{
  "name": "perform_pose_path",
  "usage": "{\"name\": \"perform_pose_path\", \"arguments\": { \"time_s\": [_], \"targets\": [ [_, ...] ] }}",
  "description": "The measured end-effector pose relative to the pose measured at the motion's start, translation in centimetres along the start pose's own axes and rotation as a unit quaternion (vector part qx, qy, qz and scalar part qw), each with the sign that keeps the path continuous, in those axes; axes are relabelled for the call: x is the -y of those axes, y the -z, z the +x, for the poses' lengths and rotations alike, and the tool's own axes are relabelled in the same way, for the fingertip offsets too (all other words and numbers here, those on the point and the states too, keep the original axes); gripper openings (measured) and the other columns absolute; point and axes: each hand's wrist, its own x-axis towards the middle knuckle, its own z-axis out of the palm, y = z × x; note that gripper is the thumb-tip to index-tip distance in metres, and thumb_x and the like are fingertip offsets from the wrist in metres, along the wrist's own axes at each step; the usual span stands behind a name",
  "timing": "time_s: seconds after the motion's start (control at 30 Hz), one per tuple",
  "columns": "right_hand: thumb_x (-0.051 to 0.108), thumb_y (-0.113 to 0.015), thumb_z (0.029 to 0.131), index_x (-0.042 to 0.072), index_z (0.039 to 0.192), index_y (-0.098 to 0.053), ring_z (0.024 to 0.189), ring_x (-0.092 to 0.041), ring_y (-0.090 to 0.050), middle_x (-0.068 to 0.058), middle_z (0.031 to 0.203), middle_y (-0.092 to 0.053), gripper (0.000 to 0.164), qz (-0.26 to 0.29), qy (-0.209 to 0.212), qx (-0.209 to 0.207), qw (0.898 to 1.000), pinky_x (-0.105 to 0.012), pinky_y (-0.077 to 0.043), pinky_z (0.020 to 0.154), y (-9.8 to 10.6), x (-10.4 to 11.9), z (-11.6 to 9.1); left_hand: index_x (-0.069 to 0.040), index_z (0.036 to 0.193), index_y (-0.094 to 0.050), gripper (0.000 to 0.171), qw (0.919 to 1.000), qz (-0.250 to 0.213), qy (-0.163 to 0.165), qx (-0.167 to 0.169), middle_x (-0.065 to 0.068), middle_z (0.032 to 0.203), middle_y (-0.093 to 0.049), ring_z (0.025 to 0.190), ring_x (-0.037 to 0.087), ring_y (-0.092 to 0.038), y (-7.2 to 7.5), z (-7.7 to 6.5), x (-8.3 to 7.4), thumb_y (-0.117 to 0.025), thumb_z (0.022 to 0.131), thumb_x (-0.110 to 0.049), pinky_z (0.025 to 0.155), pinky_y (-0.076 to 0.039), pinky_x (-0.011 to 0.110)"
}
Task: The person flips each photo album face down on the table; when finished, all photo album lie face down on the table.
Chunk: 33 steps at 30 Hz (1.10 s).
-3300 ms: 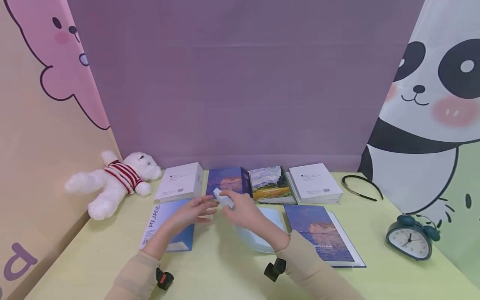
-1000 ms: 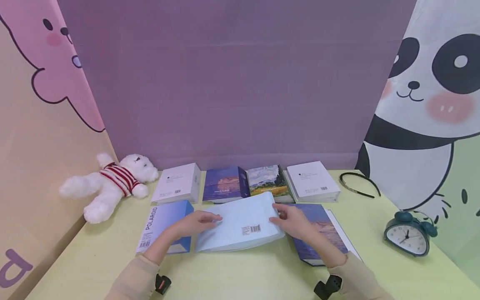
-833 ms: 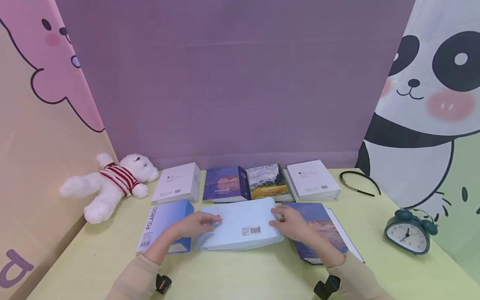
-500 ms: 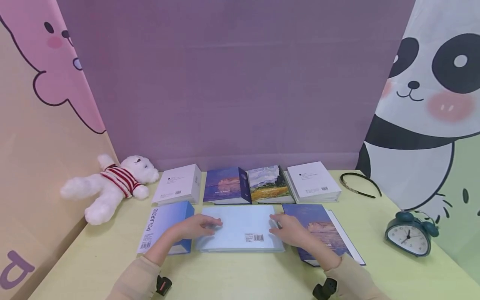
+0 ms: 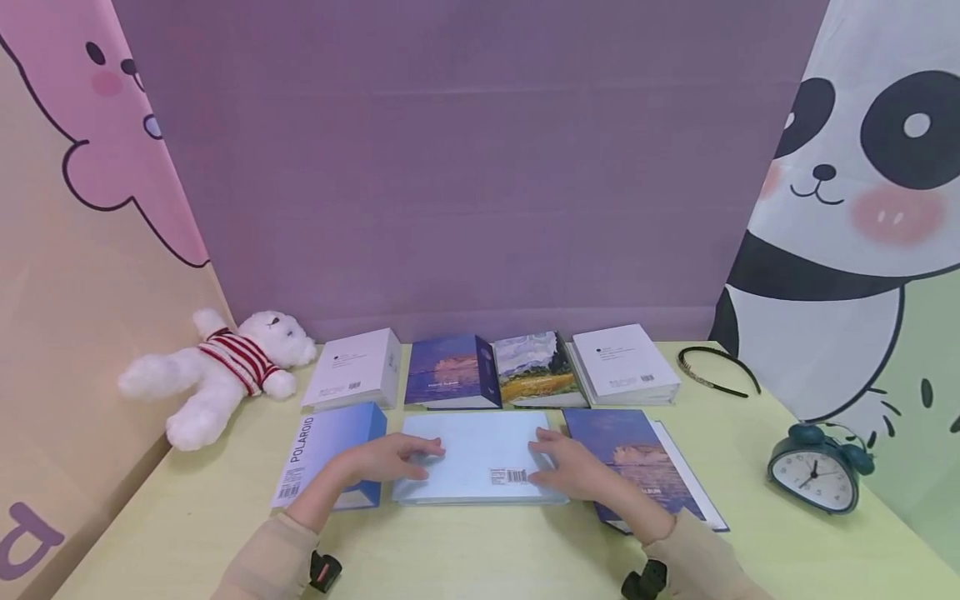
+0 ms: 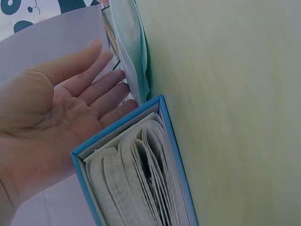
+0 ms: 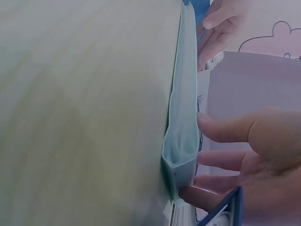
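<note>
A pale blue album (image 5: 480, 446) lies flat at the middle of the table, its barcode sticker (image 5: 509, 477) facing up. My left hand (image 5: 382, 457) hovers at the album's left end with loose, extended fingers; the left wrist view shows a bare palm. At the other end is my right hand (image 5: 573, 468), fingers spread. In the right wrist view its thumb and fingertips rest against the pale blue album (image 7: 184, 103). On the left stands a blue POLAROID album (image 5: 330, 450), close to my left wrist. Under my right forearm lies a sea-cliff photo album (image 5: 633, 454).
Behind is a row of albums: a white one (image 5: 352, 367), a purple-blue one (image 5: 448, 367), a landscape-painting one (image 5: 536, 362) and another white one (image 5: 624, 358). A plush bear (image 5: 232, 367) lies at left. On the right are a headband (image 5: 716, 379) and an alarm clock (image 5: 816, 473).
The pale blue album, earlier raised and tilted between both hands, has come down flat between its neighbours. My right hand has loosened from its right edge and shifted slightly left.
</note>
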Motion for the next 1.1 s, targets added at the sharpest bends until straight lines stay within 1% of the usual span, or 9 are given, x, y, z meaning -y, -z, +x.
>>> {"name": "perform_pose_path", "arguments": {
  "time_s": [0.13,0.23,0.37,0.53,0.67,0.77,0.87,0.97,1.1],
  "targets": [
    [0.013,-0.064,0.088,-0.012,0.129,-0.049,0.133,-0.046,-0.031,-0.032,0.144,-0.033,0.051,-0.003,0.012,0.018,1.0,-0.056,-0.029,0.107,0.0,0.1,0.0,-0.013,0.133,-0.053,0.043,1.0,0.004,-0.001,0.008,0.009,0.151,-0.033,0.138,0.035,-0.029,0.0,0.1,-0.1,-0.06,0.091,-0.015,0.112,-0.024,0.052],
    [0.013,-0.062,0.09,-0.012,0.132,-0.045,0.134,-0.046,-0.028,-0.032,0.145,-0.029,0.052,-0.007,0.009,0.034,0.999,-0.056,-0.028,0.108,0.2,0.2,-0.1,-0.012,0.133,-0.053,0.043,0.9999,0.007,-0.005,0.01,0.01,0.151,-0.033,0.14,0.035,-0.026,0.0,0.1,-0.1,-0.059,0.091,-0.014,0.113,-0.022,0.052],
    [0.015,-0.06,0.092,-0.01,0.136,-0.042,0.137,-0.045,-0.024,-0.03,0.148,-0.025,0.053,-0.01,0.003,0.048,0.999,-0.056,-0.027,0.109,0.3,0.1,-0.3,-0.012,0.134,-0.052,0.043,0.9999,0.009,-0.004,0.006,0.01,0.151,-0.033,0.14,0.036,-0.025,0.0,0.1,-0.2,-0.059,0.092,-0.015,0.113,-0.021,0.054],
    [0.016,-0.059,0.093,-0.009,0.136,-0.041,0.137,-0.044,-0.024,-0.029,0.149,-0.025,0.054,-0.014,0.013,0.049,0.999,-0.056,-0.027,0.109,0.2,-0.3,-0.3,-0.013,0.134,-0.052,0.043,1.0,0.01,0.001,-0.001,0.01,0.149,-0.036,0.139,0.036,-0.028,0.0,0.2,0.0,-0.059,0.092,-0.017,0.111,-0.024,0.054],
    [0.015,-0.059,0.092,-0.009,0.135,-0.043,0.137,-0.043,-0.026,-0.029,0.148,-0.027,0.051,-0.02,0.016,0.045,0.999,-0.055,-0.028,0.108,0.2,-0.2,-0.3,-0.011,0.135,-0.052,0.043,0.9998,0.021,-0.002,-0.005,0.012,0.146,-0.042,0.136,0.036,-0.034,0.1,0.3,0.0,-0.058,0.093,-0.017,0.11,-0.029,0.053],
    [0.014,-0.061,0.091,-0.01,0.129,-0.05,0.134,-0.044,-0.031,-0.029,0.144,-0.035,0.046,-0.029,0.029,0.029,0.999,-0.055,-0.032,0.106,0.5,-0.1,-0.4,-0.005,0.134,-0.051,0.041,0.9987,0.044,-0.021,-0.013,0.015,0.14,-0.048,0.132,0.035,-0.04,0.2,0.5,-0.2,-0.055,0.095,-0.016,0.107,-0.034,0.051],
    [0.012,-0.062,0.089,-0.008,0.121,-0.058,0.127,-0.044,-0.041,-0.028,0.135,-0.047,0.038,-0.035,0.053,-0.001,0.998,-0.055,-0.037,0.102,1.0,-0.2,-0.5,-0.001,0.132,-0.052,0.038,0.9969,0.061,-0.041,-0.027,0.017,0.135,-0.052,0.127,0.035,-0.045,0.2,0.9,-0.5,-0.051,0.097,-0.016,0.105,-0.037,0.05],
    [0.011,-0.062,0.089,-0.004,0.118,-0.062,0.121,-0.041,-0.049,-0.023,0.127,-0.056,0.033,-0.035,0.078,-0.032,0.996,-0.054,-0.042,0.098,1.5,-0.6,-0.7,-0.001,0.13,-0.054,0.036,0.9956,0.066,-0.051,-0.043,0.016,0.13,-0.056,0.123,0.034,-0.05,0.0,1.3,-1.1,-0.049,0.098,-0.018,0.102,-0.041,0.048],
    [0.013,-0.062,0.09,-0.001,0.12,-0.061,0.117,-0.039,-0.053,-0.017,0.123,-0.061,0.033,-0.028,0.108,-0.064,0.992,-0.053,-0.044,0.095,2.1,-1.5,-1.0,-0.004,0.128,-0.057,0.035,0.9954,0.054,-0.058,-0.055,0.013,0.126,-0.06,0.12,0.03,-0.053,-0.7,2.0,-2.4,-0.049,0.098,-0.022,0.1,-0.043,0.047]
  ]
}}
